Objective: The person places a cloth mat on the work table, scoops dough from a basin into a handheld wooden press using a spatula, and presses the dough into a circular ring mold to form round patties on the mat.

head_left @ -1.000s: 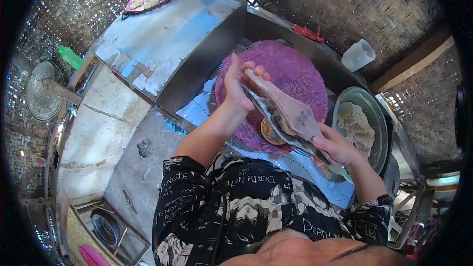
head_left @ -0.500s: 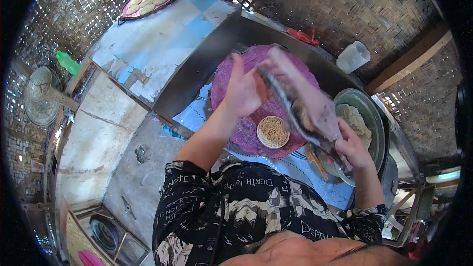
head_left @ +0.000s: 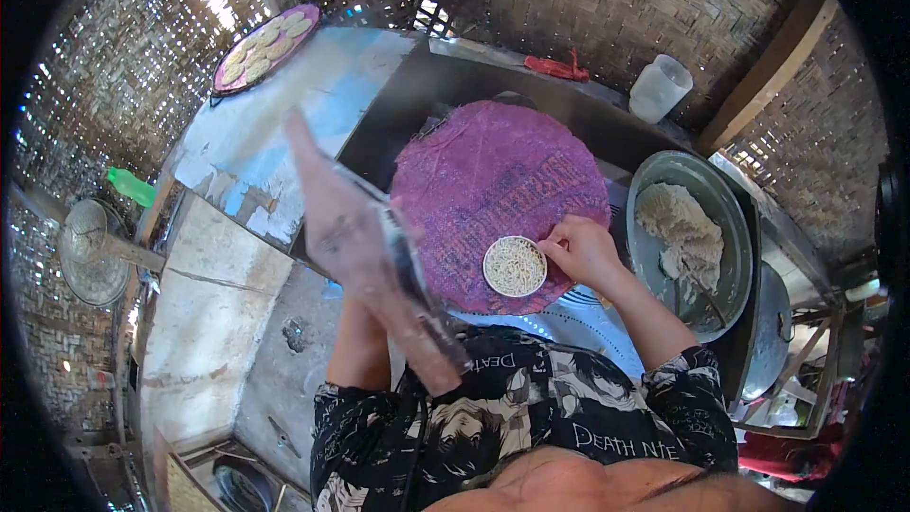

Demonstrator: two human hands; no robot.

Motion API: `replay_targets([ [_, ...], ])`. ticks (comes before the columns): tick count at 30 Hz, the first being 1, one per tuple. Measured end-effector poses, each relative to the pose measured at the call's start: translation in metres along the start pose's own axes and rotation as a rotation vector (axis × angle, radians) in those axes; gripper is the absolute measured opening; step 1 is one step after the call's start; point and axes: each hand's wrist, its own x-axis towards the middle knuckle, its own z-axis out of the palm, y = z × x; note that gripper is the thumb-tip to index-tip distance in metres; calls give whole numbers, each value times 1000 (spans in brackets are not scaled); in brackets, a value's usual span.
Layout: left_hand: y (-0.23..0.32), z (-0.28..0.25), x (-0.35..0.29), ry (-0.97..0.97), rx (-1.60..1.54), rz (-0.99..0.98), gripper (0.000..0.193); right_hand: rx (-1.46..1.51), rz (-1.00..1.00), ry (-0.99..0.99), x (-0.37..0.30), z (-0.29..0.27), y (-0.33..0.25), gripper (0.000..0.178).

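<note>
My right hand [head_left: 580, 251] is closed at the right rim of a small round bowl [head_left: 515, 292] filled with pale, bean-like pieces. Its thumb and curled fingers touch that rim. The bowl stands on the near part of a round purple woven mat [head_left: 493, 156]. In front of my left forearm [head_left: 358, 346] is a floppy pinkish see-through sheet [head_left: 355, 237] with a dark edge, smeared by motion. This sheet covers my left hand, so its fingers cannot be seen.
To the right stands a large green basin [head_left: 697, 322] with pale dough and a utensil. Pale flat rounds lie on a pink tray [head_left: 308, 28] at the back left. A white plastic jug [head_left: 661, 88] and a red plastic bag [head_left: 557, 67] are along the back wall.
The pinkish sheet has swung from over the mat to the left, in front of my left forearm. My right hand has let go of it and moved to the bowl's rim.
</note>
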Motion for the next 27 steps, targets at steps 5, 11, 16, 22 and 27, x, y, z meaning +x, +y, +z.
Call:
replay_targets([
  [5,44,14,-28,-34,-20,85,32,-62,18,-71,1,7,0,23],
  [11,62,28,-41,-80,2,113,32,-62,-71,5,2,5,-4,22],
  [16,68,38,-46,-120,23,117,32,-87,-69,-24,4,4,-4,22],
  [22,76,43,-47,-147,66,103,33,-85,-48,-105,7,-2,-5,20],
  [27,65,35,-44,-99,-74,22,22,-151,-27,-147,14,-5,-11,20],
])
